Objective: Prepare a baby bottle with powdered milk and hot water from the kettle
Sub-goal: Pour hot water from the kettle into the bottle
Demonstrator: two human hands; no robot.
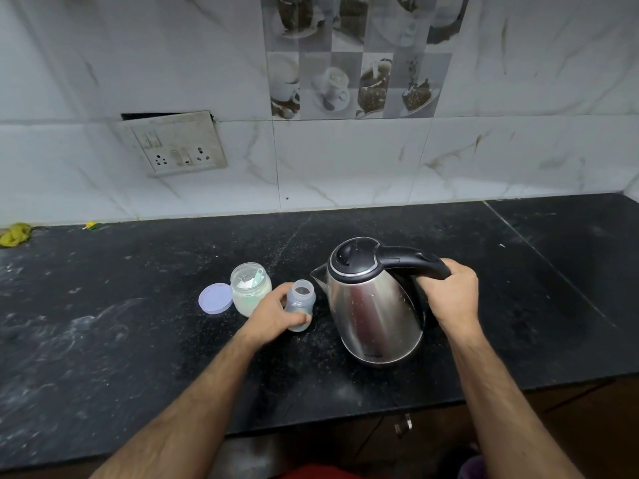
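Landmark = kettle [373, 302], steel body, black lid shut, standing on the dark counter [138, 340].

Far left of the kettle: lilac lid [215, 298] lying flat, off its jar. Touching it on the kettle side: glass powder jar [249, 288], open, white powder inside with a pale scoop stuck in it.

Just left of the kettle spout: baby bottle [301, 304], small, translucent, no teat or cap on, mouth open upward. Contents too blurred to call. My left hand [276, 314] is wrapped around its lower half, steadying it on the counter.

Right of the kettle body: my right hand [449, 292] closed round the black handle, kettle tilted slightly toward the bottle.

Step, as I read it: pour the hot water. Bottle mouth is narrow, so spout right over it, slow tilt, thin stream. Keep left fingers low, clear of the rim. Splash there means a scald.
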